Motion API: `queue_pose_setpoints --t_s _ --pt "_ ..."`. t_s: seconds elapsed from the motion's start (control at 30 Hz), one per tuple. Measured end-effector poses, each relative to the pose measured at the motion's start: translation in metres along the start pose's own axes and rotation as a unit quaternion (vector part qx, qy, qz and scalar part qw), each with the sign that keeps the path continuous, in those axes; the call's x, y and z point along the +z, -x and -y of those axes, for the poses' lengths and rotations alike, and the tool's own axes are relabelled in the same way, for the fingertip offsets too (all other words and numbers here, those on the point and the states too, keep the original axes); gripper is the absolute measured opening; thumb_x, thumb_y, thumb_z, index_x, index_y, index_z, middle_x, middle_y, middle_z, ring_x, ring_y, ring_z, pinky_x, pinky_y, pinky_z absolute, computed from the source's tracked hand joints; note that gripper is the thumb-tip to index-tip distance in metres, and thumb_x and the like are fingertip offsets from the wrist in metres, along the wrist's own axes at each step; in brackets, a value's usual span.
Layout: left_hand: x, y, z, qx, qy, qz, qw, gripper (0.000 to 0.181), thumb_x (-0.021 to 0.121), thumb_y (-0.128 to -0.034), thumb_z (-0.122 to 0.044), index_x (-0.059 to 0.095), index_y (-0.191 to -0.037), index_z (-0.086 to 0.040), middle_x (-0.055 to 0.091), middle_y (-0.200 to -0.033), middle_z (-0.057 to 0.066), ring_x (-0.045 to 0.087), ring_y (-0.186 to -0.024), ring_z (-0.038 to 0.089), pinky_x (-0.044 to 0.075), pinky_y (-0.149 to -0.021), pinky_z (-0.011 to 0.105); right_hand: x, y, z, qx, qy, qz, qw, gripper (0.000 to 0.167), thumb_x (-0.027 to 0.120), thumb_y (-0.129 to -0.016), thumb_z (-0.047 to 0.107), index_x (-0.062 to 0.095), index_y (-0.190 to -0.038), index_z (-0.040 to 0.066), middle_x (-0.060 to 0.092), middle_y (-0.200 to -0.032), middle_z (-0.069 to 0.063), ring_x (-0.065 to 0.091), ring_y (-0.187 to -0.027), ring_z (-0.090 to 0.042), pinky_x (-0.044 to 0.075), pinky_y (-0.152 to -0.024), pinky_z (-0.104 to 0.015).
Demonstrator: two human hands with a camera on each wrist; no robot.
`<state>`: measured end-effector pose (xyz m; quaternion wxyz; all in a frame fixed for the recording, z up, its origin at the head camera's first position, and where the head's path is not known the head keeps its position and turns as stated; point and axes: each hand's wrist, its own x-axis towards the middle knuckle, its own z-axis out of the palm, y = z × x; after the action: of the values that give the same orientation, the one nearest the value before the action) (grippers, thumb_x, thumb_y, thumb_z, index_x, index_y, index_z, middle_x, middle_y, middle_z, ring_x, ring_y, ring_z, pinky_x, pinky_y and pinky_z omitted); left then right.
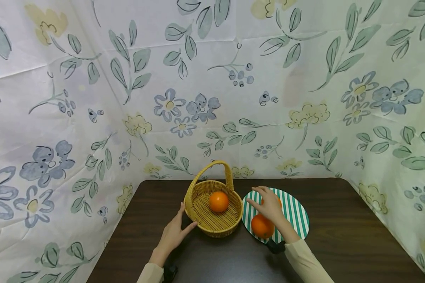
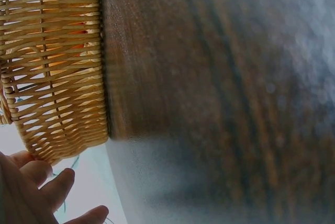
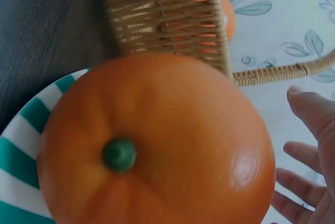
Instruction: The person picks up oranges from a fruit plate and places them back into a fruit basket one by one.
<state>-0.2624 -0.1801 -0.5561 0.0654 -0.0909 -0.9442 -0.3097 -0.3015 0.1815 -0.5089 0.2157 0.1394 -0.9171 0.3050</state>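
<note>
A yellow wicker basket (image 1: 217,230) with a tall handle stands on the dark table, one orange fruit (image 1: 218,202) inside. My left hand (image 1: 172,235) touches the basket's left side with its fingers spread; in the left wrist view the fingertips of that hand (image 2: 31,190) lie at the wicker wall (image 2: 57,77). On a green-and-white striped plate (image 1: 297,216) are two orange fruits, the nearer one (image 1: 263,226) fully visible. My right hand (image 1: 269,204) is over the farther one (image 1: 279,202), partly hiding it. The right wrist view shows a green-stemmed orange fruit (image 3: 172,130) large beside the spread right hand (image 3: 314,156).
The dark wooden table (image 1: 354,236) extends to both sides of the basket and plate. A floral cloth (image 1: 212,78) hangs behind the table and along its sides.
</note>
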Motion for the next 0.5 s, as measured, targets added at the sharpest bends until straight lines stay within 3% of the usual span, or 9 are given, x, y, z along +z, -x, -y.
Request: queue_pose_setpoints --t_s 0.5 --pt "0.0 0.0 -0.001 -0.001 0.003 0.0 1.0 0.093 0.048 -0.0808 -0.069 0.002 -0.15 -0.028 0.023 -0.152 0.001 0.041 -0.129 0.032 0.038 -0.097 0.053 -0.01 0.007 -0.011 0.022 0.008 -0.006 0.9997 0.053 0.07 -0.081 0.039 0.06 -0.123 0.009 0.054 -0.124 -0.017 0.05 -0.111 -0.038 0.036 -0.091 -0.059"
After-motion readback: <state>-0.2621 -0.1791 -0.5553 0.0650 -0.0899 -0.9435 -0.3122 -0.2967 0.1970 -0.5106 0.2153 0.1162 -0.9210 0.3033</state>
